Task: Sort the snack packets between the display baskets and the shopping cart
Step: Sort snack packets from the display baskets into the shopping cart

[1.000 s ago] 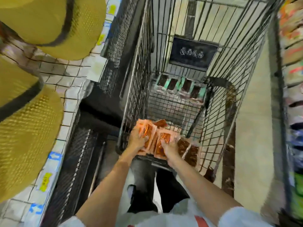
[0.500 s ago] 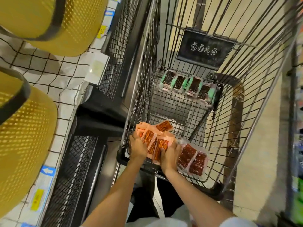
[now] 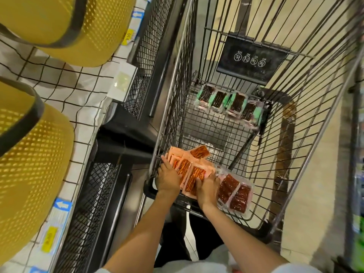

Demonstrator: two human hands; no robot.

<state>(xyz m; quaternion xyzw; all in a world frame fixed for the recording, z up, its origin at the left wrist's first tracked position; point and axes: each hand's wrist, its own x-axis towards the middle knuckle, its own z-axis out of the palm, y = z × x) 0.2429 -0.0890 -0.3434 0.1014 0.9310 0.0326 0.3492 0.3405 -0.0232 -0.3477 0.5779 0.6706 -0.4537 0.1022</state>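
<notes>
Shop aisle, pale floor; wire shelving at 9 o'clock, stocked shelves blurred at 3 o'clock. The shopping cart (image 3: 307,123) was viewed from above, its near end at 6 o'clock.

Contents noted:
- orange packets (image 3: 189,168), fanned and overlapping, in the cart's near corner at 7 o'clock;
- dark red packets (image 3: 234,192), just beside them at 4 o'clock;
- green packets (image 3: 230,101), at the far end, 12 o'clock, well apart from the rest.

Two yellow baskets (image 3: 29,164) were recorded on the shelving, outside the cart wall, at 9 to 10 o'clock from the hands.

The left hand (image 3: 167,179) was laid flat on the 9 o'clock edge of the orange fan, fingers straight and pointed to 12 o'clock. The right hand (image 3: 206,189) was set on the fan's 5 o'clock end, fingers bent over a packet; whether a grip had been closed beneath it could not be told.

Relation of interest: the fan was bracketed between both hands, directly at 12 o'clock of the wrists. Each packet's long axis was aligned roughly 1 to 7 o'clock, while the row itself ran 10 to 4 o'clock. The left hand was nearer the baskets. A lift toward 9 o'clock, if intended, was judged to require the fan to be squared first; slippage of loose packets was considered likely.
</notes>
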